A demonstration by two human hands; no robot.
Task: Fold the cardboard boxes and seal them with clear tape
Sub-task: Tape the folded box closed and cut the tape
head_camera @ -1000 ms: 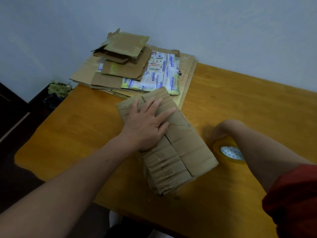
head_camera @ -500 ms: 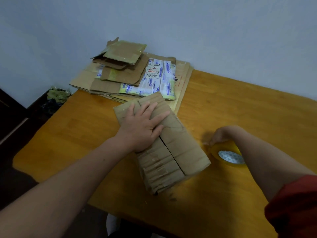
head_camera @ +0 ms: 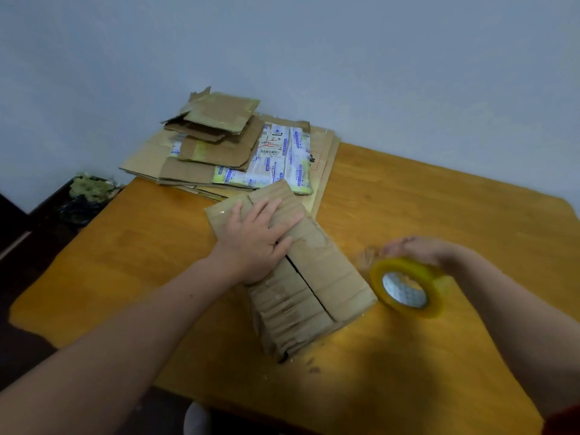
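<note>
A folded brown cardboard box (head_camera: 317, 287) lies on the wooden table (head_camera: 439, 215), its two top flaps meeting in a dark seam. My left hand (head_camera: 257, 243) presses flat on the flaps at the box's far end, fingers straight. To the right of the box, my right hand (head_camera: 420, 249) grips the top of a yellowish roll of clear tape (head_camera: 408, 287), tilted on edge just off the table. A blurred bit of loose tape shows at the fingertips, towards the box.
A pile of flattened cardboard boxes (head_camera: 226, 152), some with printed labels and old tape, lies at the table's far left corner against the wall. A dark cabinet with a greenish bundle (head_camera: 88, 189) stands left of the table. Bare tabletop lies right and front.
My right hand has lifted the tape roll and tilted it up on edge, bringing it slightly nearer the box. My left hand stays pressed on the flaps.
</note>
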